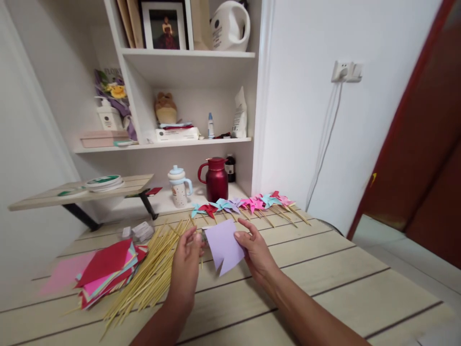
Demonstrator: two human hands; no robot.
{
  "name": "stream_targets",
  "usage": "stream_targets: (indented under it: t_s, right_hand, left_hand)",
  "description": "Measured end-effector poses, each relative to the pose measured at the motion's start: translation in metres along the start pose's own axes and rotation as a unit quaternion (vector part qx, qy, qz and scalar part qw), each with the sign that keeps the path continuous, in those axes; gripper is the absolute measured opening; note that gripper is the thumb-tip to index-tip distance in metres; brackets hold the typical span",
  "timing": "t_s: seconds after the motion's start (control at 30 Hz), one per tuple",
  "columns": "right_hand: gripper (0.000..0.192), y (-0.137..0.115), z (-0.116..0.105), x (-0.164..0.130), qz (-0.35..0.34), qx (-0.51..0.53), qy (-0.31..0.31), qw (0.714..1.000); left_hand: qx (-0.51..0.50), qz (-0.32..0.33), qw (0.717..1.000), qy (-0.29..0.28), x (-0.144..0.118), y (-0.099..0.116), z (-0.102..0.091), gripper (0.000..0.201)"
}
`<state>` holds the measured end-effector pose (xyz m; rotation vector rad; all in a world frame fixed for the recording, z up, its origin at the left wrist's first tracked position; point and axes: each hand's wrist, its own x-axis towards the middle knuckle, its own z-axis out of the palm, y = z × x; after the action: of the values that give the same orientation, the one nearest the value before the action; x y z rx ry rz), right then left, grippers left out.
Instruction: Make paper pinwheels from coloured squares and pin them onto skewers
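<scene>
- One broad bench (pixel 342 274) of pale planks, split by dark straight seams
- A loose bundle of sticks (pixel 153 274) fans across its left side, thin, straight and straw-coloured, probably wood or bamboo
- Along the far edge lies a row of pinwheels (pixel 254 204), folded paper with pointed vanes in pink, red, pale blue and purple, on similar sticks
- Left of the bundle sits a stack of paper (pixel 104 264), corners askew, red on top, beside a pale pink sheet (pixel 66 274)
- Two bare hands are apart: the right hand (pixel 259 252) pinches the purple sheet (pixel 224 245) by its right edge, thumb on its face; the left hand (pixel 185 262) curls near the left edge, and whether it grips anything I cannot tell
- The purple sheet, smooth and slightly bowed, is raised between them, a slit parting its lower edge; the step in hand looks like positioning this cut piece, and the next move seems to call for a light hold that avoids creasing
- Small clear cases (pixel 142 231) lie behind the stack, contents too blurred to tell
</scene>
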<state>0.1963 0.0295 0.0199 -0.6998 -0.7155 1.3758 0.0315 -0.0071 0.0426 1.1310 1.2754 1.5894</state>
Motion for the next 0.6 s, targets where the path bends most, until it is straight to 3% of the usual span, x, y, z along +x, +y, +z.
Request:
stream_targets:
  t_s: [0.07,0.23,0.43,0.6]
  right_hand:
    - [0.074,-0.001,0.001,0.000,-0.018,0.005,0.002,1.000]
    - [0.068,-0.005,0.001,-0.002,-0.063,-0.037,0.020,0.997]
    - [0.057,0.002,0.003,-0.006,-0.076,-0.091,-0.009,0.993]
    - [0.055,0.010,0.005,-0.007,-0.052,-0.112,-0.037,0.992]
  left_hand:
    - [-0.039,-0.044,0.998,0.014,0.004,-0.020,0.000,0.060]
    - [-0.123,-0.093,0.987,-0.041,0.016,-0.054,-0.014,0.074]
    - [-0.081,-0.016,0.990,-0.115,0.009,-0.057,-0.006,0.072]
    - [-0.005,-0.050,0.990,-0.130,-0.003,-0.048,-0.007,0.040]
